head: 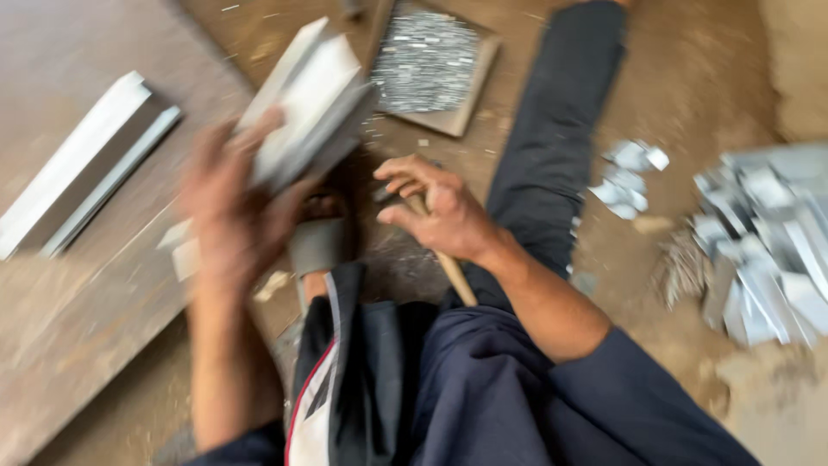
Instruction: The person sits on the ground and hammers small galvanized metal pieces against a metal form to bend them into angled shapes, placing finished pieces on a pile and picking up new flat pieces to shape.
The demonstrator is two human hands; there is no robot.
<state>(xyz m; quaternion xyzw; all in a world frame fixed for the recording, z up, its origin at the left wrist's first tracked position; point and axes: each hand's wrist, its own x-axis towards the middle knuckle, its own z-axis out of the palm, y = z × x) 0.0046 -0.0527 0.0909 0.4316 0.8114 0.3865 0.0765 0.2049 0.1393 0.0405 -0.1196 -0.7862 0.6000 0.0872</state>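
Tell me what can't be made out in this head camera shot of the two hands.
- Left hand: motion blur hides its fingers and its grip on the pale angled strip.
- Head of the tool with the wooden handle: covered by the right hand.
- Small metal pieces in the tray: too small and blurred to identify.
- Grey offcut pile: blurred, cut off by the right edge.

The folded metal piece [306, 99] is pale silver-white, as are the long channel [82, 164] on the brown board [78, 319] and the grey-silver heap of offcuts [768, 242]. The tool handle [453, 272] is tan wood. The trousers [552, 147] are dark navy; the jacket [332, 397] carries red and white stripes.
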